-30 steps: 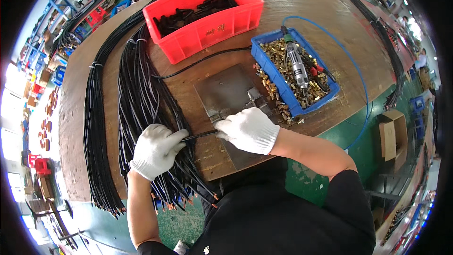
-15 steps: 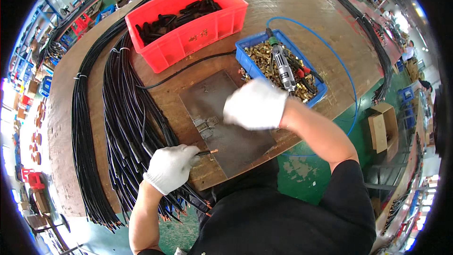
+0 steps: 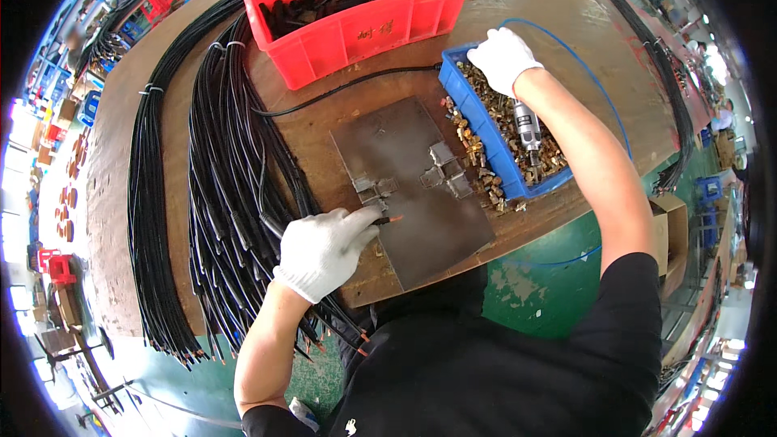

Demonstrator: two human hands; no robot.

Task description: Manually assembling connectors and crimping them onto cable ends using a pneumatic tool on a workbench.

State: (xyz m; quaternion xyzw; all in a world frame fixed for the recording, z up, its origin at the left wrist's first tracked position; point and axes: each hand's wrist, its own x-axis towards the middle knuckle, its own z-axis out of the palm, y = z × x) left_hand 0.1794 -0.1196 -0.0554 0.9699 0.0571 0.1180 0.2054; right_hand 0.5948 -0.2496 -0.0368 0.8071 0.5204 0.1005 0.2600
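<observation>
My left hand (image 3: 328, 252) is closed on a black cable (image 3: 384, 221), whose bare copper end points right over the dark metal plate (image 3: 441, 236). My right hand (image 3: 505, 61), its fingers curled, is at the far end of the blue bin (image 3: 483, 137). It covers the rear of a silver air tool (image 3: 528, 127) that lies in the bin with its slim tip toward me. The fingertips are partly hidden, but the hand appears to grip the tool. Brass terminals (image 3: 553, 163) fill the bin around it. Two small metal fixtures (image 3: 445, 170) sit on the plate.
A red bin (image 3: 364, 27) of black sleeves stands behind the plate. Bundles of black cables (image 3: 231, 170) lie to the left and hang over the near edge. A blue air hose (image 3: 579, 57) curves along the right. Loose brass terminals (image 3: 477, 158) lie beside the blue bin.
My right hand has moved from above the plate to the far end of the blue bin, uncovering the right fixture. My left hand has brought the cable end further over the plate.
</observation>
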